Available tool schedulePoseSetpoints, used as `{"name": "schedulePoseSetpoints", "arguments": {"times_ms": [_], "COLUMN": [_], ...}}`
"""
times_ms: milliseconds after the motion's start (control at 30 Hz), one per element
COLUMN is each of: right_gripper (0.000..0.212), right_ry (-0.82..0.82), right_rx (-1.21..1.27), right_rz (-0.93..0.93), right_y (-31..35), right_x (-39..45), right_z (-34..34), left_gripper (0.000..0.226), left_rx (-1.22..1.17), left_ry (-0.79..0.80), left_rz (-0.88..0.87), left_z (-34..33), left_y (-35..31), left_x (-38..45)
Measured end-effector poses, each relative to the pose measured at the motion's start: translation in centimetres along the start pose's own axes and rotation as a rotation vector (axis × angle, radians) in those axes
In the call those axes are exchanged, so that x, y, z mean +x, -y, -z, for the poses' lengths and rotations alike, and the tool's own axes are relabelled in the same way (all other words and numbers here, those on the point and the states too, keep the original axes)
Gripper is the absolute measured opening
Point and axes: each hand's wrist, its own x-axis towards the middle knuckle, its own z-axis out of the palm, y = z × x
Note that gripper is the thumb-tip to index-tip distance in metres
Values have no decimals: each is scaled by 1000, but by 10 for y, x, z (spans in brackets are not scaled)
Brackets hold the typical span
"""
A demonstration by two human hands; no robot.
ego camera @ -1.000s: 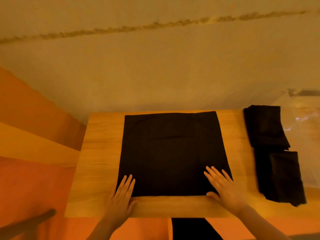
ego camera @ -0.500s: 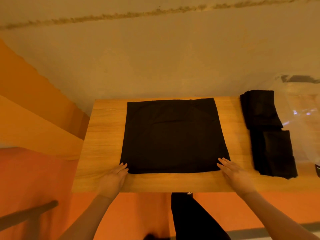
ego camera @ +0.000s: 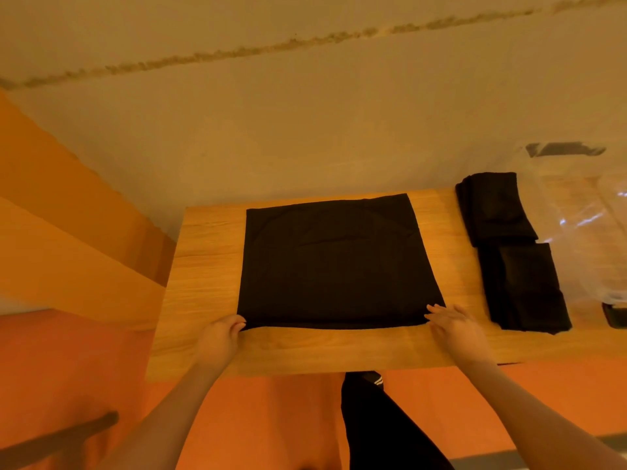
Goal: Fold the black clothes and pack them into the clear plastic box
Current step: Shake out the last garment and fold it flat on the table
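Wooden table [ego camera: 203, 266], flat black cloth [ego camera: 336, 262], folded black clothes [ego camera: 509, 252]

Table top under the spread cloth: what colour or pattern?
Light wood grain table top, seen in the head view.
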Motion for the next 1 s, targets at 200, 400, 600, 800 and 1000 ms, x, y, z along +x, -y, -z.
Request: {"name": "schedulePoseSetpoints", "arguments": {"times_ms": [200,400,600,800,1000], "right_gripper": [26,22,17,32,16], "right_ry": [-10,-137,-61,-198,-326], "right_rx": [335,530,597,597,683], "right_rz": [-196,-197,-50,-2,-40], "right_y": [8,19,42,50,74], "right_x": [22,69,92,91,58], "right_z": [43,116,214,287,315], "left_gripper": [17,20,16,18,15], "left_rx": [-188,-324,-495,-404,-404], "left_ry": [-6,-215,-403,-509,-534], "left_rz": [72,63,-55,-220,-330], "left_z": [25,89,174,251,280], "left_y": [-19,-64,-104,-115,-114], "left_x": [15,49,76,69,23]}}
